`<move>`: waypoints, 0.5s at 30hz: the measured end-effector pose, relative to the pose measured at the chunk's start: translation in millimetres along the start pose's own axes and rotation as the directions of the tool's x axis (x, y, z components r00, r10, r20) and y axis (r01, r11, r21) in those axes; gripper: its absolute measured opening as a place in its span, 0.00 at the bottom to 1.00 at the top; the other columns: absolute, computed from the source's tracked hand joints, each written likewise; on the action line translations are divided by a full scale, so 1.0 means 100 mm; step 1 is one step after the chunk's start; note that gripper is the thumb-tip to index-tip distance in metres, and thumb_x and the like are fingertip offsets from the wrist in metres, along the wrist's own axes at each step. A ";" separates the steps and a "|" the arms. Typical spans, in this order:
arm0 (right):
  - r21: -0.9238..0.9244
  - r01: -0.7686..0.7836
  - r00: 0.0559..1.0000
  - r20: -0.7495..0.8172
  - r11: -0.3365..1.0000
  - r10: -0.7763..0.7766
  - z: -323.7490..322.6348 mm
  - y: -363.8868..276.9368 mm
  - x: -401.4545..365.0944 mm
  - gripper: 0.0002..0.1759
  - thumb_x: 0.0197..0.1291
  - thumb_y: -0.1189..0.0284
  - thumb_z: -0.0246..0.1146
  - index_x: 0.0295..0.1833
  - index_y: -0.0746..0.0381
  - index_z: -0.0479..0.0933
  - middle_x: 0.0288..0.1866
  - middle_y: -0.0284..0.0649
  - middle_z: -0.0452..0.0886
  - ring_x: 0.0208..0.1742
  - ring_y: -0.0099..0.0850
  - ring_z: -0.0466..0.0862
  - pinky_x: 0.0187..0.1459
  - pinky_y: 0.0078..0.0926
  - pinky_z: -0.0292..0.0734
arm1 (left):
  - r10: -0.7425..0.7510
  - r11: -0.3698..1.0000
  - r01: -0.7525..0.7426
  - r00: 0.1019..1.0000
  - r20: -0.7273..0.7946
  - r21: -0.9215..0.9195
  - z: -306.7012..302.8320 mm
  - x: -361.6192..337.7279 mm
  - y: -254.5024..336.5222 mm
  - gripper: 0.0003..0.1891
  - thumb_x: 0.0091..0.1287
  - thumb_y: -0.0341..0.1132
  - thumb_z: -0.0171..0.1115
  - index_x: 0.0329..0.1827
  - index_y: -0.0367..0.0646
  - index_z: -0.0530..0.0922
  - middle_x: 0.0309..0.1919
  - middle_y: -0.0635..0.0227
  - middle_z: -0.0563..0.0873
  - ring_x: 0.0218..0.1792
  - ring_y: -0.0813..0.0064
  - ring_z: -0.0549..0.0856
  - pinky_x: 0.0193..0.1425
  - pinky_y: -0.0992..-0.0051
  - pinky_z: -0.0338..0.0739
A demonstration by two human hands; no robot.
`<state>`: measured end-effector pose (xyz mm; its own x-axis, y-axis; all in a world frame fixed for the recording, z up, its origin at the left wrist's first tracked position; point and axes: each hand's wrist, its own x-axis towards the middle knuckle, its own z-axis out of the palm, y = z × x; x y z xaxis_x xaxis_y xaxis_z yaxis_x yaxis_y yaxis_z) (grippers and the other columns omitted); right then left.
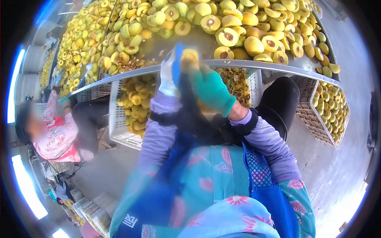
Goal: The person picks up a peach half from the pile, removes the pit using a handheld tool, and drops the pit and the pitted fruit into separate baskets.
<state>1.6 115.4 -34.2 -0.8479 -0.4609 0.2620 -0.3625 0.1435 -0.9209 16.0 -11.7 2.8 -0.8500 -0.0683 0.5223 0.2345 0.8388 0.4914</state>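
Note:
Both gloved hands meet at the table's near edge, their fingers smeared by blur. My left hand (170,75), in a white glove with blue on the fingers, is closed around a yellow peach half (189,56). Against the lower side of that fruit presses my right hand (214,88), in a green glove with fingers curled in; whatever it grips is hidden. Just beyond lie cut peach halves with brown pits, such as one peach half (224,52) on the metal table (168,44).
Below the table edge stand a white crate (126,137) of peach halves and a crate (307,104) of cut fruit at right. Small pits and scraps (129,66) lie on the table. A co-worker (59,133) in a pink floral top sits at left.

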 end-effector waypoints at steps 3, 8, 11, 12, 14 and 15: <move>0.178 -0.232 0.972 0.075 0.956 0.222 -0.09 -0.25 -0.07 0.19 0.69 0.59 0.53 0.38 0.66 0.73 0.24 0.54 0.77 0.25 0.49 0.78 0.26 0.41 0.69 | 0.019 1.000 -0.022 0.991 -0.132 -0.021 0.08 -0.01 0.09 0.14 0.67 0.32 0.56 0.52 0.34 0.76 0.43 0.60 0.85 0.38 0.70 0.85 0.42 0.72 0.81; 0.146 -0.061 0.998 -0.010 0.987 0.064 0.09 -0.09 -0.13 0.19 0.69 0.59 0.53 0.37 0.67 0.72 0.21 0.50 0.75 0.21 0.42 0.77 0.23 0.38 0.68 | -0.580 0.421 0.332 0.814 0.031 -0.844 0.16 0.00 0.15 0.16 0.68 0.38 0.58 0.50 0.34 0.77 0.39 0.63 0.86 0.34 0.76 0.84 0.37 0.75 0.82; 0.271 -0.245 0.969 0.085 0.931 0.230 -0.04 -0.40 -0.16 0.19 0.70 0.57 0.51 0.37 0.63 0.73 0.18 0.39 0.72 0.19 0.32 0.74 0.21 0.34 0.68 | -0.584 0.519 0.424 0.810 0.054 -0.743 0.10 0.02 0.20 0.15 0.69 0.39 0.56 0.49 0.35 0.78 0.38 0.62 0.86 0.33 0.76 0.84 0.37 0.74 0.82; 0.413 -0.362 0.931 0.199 0.836 0.305 -0.06 -0.44 -0.16 0.19 0.70 0.56 0.50 0.37 0.62 0.73 0.18 0.35 0.70 0.18 0.29 0.72 0.20 0.32 0.67 | -0.570 0.482 0.413 0.818 0.081 -0.773 0.11 0.01 0.18 0.15 0.67 0.39 0.57 0.46 0.34 0.78 0.34 0.63 0.85 0.30 0.75 0.83 0.34 0.75 0.79; 0.647 -0.597 0.802 0.468 0.475 0.372 -0.10 -0.45 -0.15 0.19 0.70 0.54 0.49 0.37 0.58 0.73 0.18 0.28 0.67 0.17 0.23 0.68 0.20 0.27 0.66 | -0.502 0.518 0.388 0.860 0.097 -0.762 0.13 -0.02 0.05 0.15 0.65 0.39 0.58 0.44 0.33 0.78 0.30 0.63 0.84 0.27 0.74 0.82 0.31 0.76 0.76; 0.699 -0.686 0.722 0.616 0.204 0.315 -0.10 -0.41 -0.14 0.19 0.70 0.53 0.49 0.38 0.56 0.72 0.18 0.25 0.65 0.16 0.20 0.66 0.20 0.25 0.66 | -0.446 0.588 0.364 0.891 0.087 -0.722 0.12 -0.05 -0.04 0.15 0.65 0.39 0.58 0.44 0.33 0.78 0.30 0.63 0.84 0.27 0.74 0.82 0.31 0.76 0.76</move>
<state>24.1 124.8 2.7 -0.4877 -0.8272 -0.2792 0.7780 -0.2666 -0.5689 13.5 -7.6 -10.2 -0.9028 -0.3878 0.1861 0.1688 0.0786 0.9825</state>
